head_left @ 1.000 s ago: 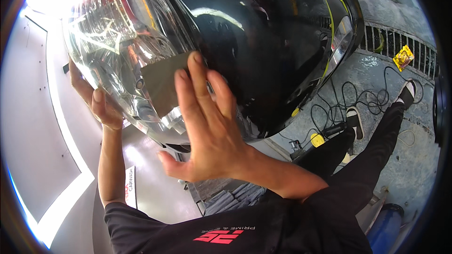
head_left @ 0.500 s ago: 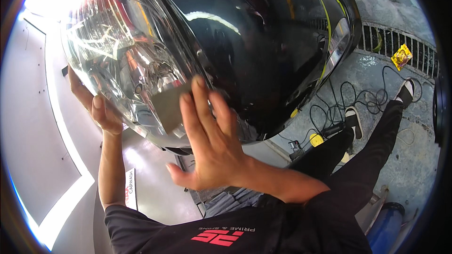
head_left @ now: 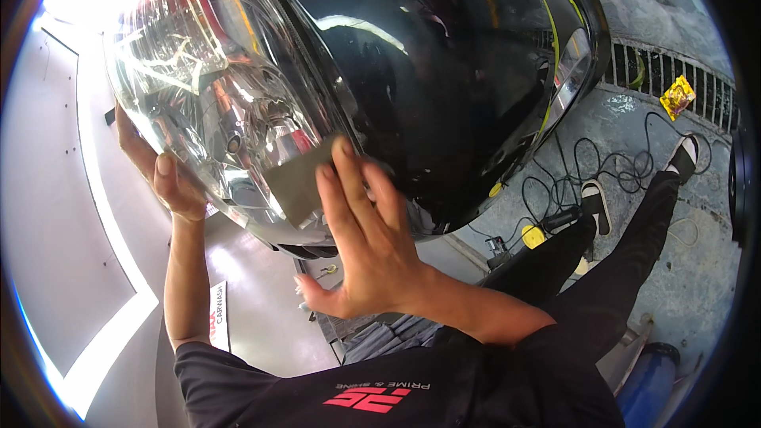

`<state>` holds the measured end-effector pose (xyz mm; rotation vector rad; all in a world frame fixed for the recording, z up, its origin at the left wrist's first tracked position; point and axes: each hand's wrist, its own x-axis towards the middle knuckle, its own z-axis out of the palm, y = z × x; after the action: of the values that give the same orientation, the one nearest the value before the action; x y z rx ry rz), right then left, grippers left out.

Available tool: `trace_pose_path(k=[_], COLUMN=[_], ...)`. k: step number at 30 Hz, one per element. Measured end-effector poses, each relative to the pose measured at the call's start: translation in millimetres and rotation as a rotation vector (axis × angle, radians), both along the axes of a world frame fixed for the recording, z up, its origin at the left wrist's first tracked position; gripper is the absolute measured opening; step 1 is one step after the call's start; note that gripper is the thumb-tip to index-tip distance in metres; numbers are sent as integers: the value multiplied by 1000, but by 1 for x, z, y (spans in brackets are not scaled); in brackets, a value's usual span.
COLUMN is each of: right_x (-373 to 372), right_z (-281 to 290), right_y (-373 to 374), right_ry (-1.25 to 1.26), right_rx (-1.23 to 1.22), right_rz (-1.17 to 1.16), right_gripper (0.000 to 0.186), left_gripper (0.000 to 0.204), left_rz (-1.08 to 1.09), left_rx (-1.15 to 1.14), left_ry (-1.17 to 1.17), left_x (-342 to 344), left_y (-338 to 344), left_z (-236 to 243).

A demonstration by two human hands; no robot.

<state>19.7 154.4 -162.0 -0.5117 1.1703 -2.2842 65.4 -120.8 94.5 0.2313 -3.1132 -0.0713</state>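
The headlight (head_left: 198, 103) is big, clear and shiny. It sits in the upper left of the view, right next to a glossy black car panel (head_left: 428, 71). A thin gray-green sheet (head_left: 295, 190) lies at a slant on the low end of the headlight, close to where the clear part meets the black panel.

The right hand (head_left: 376, 261) is open and does not squeeze anything. 3 of its fingers show, spread a bit apart. 2 of the fingertips rest on the right side of the sheet. I can't tell if finger number 3 touches the car. The thumb sticks out to the left, away from the sheet.

The left hand (head_left: 181, 194) is at the outer edge of the headlight, with its thumb up and apart from the fingers. Most of the fingers are hidden, so I can't tell if they curl tight or just rest there.

The person wears a black shirt (head_left: 285, 392) and black sandals (head_left: 594, 210). On the gray floor, a black cable (head_left: 634, 187) lies in loops near the feet. A yellow wrapper (head_left: 678, 98) is by a metal grate (head_left: 717, 95). A blue tank (head_left: 650, 388) is at the lower right.
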Motion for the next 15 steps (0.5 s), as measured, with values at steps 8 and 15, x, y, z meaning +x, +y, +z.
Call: trace_pose_path(k=[8, 15], right_x=[-12, -35], right_z=[1, 5], right_y=[-8, -14], right_ry=[18, 12], right_rx=[24, 39], right_rz=[7, 0], right_gripper=[106, 108], left_gripper=[38, 51], left_rz=[108, -18], left_rx=[-476, -96], left_ry=[-71, -95], left_x=[21, 1], left_y=[-11, 2], left_z=[10, -1])
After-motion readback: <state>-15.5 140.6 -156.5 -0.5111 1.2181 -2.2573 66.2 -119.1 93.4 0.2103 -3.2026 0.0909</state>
